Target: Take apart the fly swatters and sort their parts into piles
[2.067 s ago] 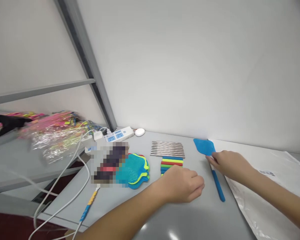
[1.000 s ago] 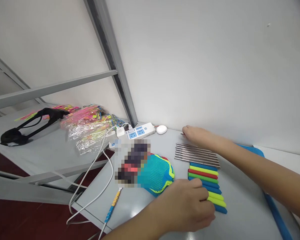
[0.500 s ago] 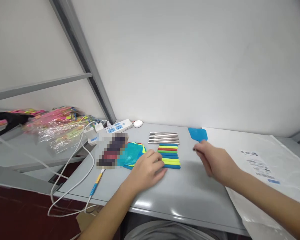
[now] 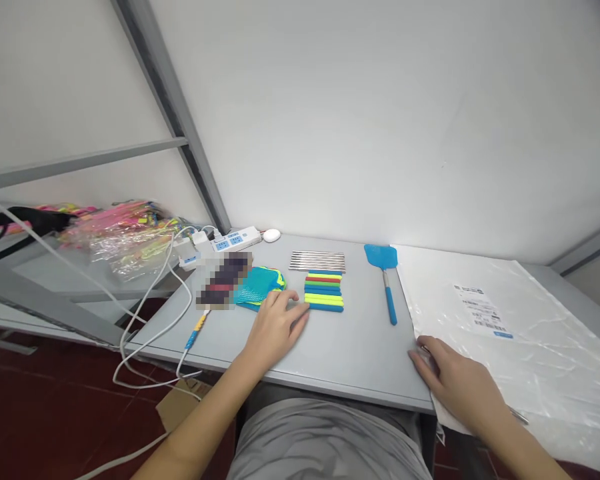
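My left hand [image 4: 277,327] rests on the table with its fingers apart and nothing visible in it. Its fingertips are at the left ends of a row of coloured handles [image 4: 324,291] in blue, yellow, green and red. At the right, my right hand [image 4: 455,380] is over a white plastic bag, closed around a slim metal rod [image 4: 519,415] whose ends show beyond the fingers and under the wrist. A blue fly swatter [image 4: 391,303] with a blue grip lies between the hands. Behind the handles lies a row of metal rods [image 4: 317,261]. Teal mesh swatter heads [image 4: 260,287] are stacked beside my left hand.
The labelled white plastic bag [image 4: 480,280] covers the table's right side. A power strip [image 4: 237,239] and white round object [image 4: 271,235] stand at the back left. A pixelated item [image 4: 225,280] has a white cable [image 4: 180,360] running off the edge. Plastic-wrapped goods [image 4: 125,240] lie left.
My right hand has moved from beside the fly swatter toward the front right, over the bag. The swatter's grip is now uncovered. My left hand has drawn back slightly, and the view has shifted.
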`<action>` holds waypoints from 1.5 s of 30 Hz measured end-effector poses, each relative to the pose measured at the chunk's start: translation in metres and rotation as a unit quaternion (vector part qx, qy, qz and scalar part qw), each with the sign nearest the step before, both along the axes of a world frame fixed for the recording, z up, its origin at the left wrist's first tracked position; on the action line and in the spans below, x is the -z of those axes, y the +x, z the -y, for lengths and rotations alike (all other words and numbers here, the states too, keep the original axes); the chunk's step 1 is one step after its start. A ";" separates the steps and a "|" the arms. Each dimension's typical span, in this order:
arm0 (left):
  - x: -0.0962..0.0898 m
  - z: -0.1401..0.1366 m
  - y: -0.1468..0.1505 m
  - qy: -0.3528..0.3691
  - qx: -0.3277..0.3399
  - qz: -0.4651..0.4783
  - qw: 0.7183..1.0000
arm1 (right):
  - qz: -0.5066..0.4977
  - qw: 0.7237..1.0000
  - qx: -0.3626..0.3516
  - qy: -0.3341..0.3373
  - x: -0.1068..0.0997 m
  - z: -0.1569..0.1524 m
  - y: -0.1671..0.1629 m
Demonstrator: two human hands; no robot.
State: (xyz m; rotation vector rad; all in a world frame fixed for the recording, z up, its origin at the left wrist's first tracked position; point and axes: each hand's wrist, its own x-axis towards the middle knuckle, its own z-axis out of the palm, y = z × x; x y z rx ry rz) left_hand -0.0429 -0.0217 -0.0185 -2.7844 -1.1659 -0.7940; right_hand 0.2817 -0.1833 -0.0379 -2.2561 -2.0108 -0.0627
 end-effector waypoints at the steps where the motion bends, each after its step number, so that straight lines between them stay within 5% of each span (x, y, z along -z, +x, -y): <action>1: 0.000 0.000 0.000 0.001 -0.002 -0.002 1.000 | -0.010 1.000 0.011 0.000 0.001 0.002 0.004; 9: 0.003 -0.002 0.000 -0.010 0.000 0.006 1.000 | 0.011 0.999 -0.036 0.009 0.004 0.007 0.052; 13: 0.003 -0.003 0.000 -0.022 0.021 0.018 0.999 | 0.077 0.984 -0.121 0.105 -0.007 0.003 0.038; 17: 0.002 -0.004 0.000 -0.037 0.029 0.034 0.998 | 0.038 0.950 -0.207 0.230 -0.039 -0.011 0.004; 23: 0.002 -0.005 0.000 -0.055 0.024 0.036 0.998 | -0.198 0.871 -0.248 0.374 -0.054 -0.049 -0.044; 28: 0.003 -0.005 0.002 -0.045 0.028 0.026 0.998 | -0.480 0.783 -0.180 0.352 -0.040 -0.071 -0.080; 31: 0.002 -0.004 0.001 -0.042 0.044 0.036 0.997 | -0.567 0.742 -0.103 0.344 -0.039 -0.081 -0.090; 36: 0.001 0.001 -0.007 0.019 0.090 0.150 0.984 | -0.589 0.747 -0.035 0.306 -0.039 -0.098 -0.091; 39: 0.002 0.007 -0.001 0.016 0.102 0.316 0.943 | -0.585 0.755 -0.029 0.296 -0.037 -0.103 -0.089; 42: 0.003 0.016 0.021 -0.073 0.099 0.450 0.884 | -0.564 0.771 -0.026 0.296 -0.035 -0.102 -0.089; 45: 0.004 0.026 0.049 -0.203 0.101 0.438 0.870 | -0.528 0.797 -0.029 0.293 -0.034 -0.098 -0.090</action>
